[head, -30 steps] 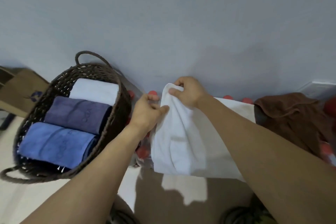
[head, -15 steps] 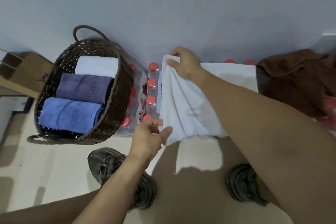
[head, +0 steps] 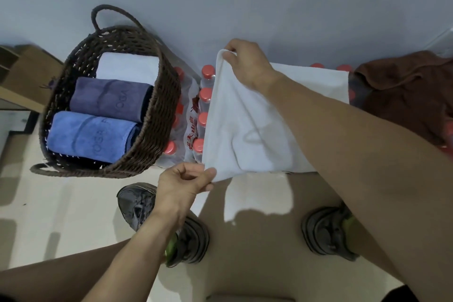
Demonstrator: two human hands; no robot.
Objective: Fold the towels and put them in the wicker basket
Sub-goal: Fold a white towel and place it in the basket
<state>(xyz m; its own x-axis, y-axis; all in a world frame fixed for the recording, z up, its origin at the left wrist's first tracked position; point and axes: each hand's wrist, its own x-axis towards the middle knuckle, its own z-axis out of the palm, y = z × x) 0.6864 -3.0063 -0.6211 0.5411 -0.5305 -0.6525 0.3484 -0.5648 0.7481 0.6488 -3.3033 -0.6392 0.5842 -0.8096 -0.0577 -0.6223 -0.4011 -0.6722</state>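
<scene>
White towel (head: 245, 130) held at two corners, spread over the bottled-water packs (head: 198, 115).
Right hand (head: 247, 64) grip pinches the far corner by the wall, left hand (head: 183, 181) grip pinches the near corner. Wicker basket (head: 159, 115) just left holds three folded towels; brown towel (head: 404, 91) lies at right.

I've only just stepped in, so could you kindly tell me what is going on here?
A person is folding a white towel that lies over packs of red-capped bottles. The right hand pinches its far corner and the left hand pinches its near corner. The wicker basket beside it already holds three folded towels: white, purple and blue. A brown towel lies unfolded to the right.
</scene>
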